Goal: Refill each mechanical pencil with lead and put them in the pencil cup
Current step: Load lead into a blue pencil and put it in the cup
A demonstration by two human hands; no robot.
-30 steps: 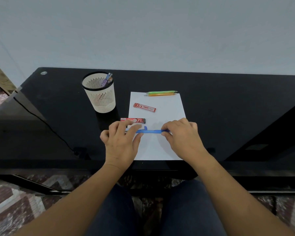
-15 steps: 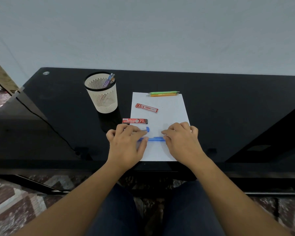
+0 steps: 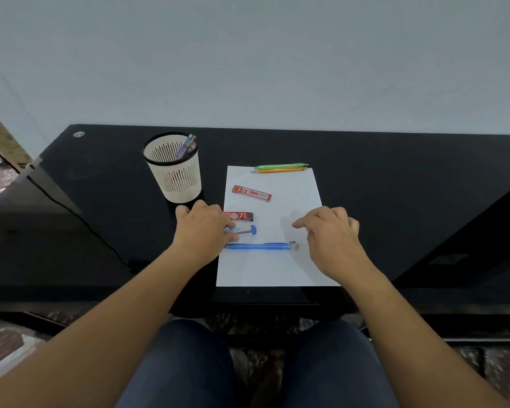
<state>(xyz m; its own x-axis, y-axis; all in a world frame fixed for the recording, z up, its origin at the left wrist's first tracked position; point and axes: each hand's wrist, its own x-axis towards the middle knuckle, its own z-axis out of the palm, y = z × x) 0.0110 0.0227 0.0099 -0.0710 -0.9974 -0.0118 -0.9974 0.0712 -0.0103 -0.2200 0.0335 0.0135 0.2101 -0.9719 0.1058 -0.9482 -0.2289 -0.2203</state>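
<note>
On the paper point(image 3: 277, 269), left hand point(image 3: 202, 231) pinches the lead tube point(image 3: 245, 230); right hand point(image 3: 333, 234) relaxed, empty

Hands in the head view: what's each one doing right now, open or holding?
Left hand: pinches the blue-capped lead tube.
Right hand: open, holding nothing.

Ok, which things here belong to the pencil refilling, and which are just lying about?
Job: blue pencil, small loose pieces, blue-capped lead tube, red lead case, red-black lead case, green pencil, orange pencil, pencil cup.
Lying about: white sheet, black cable.
</note>
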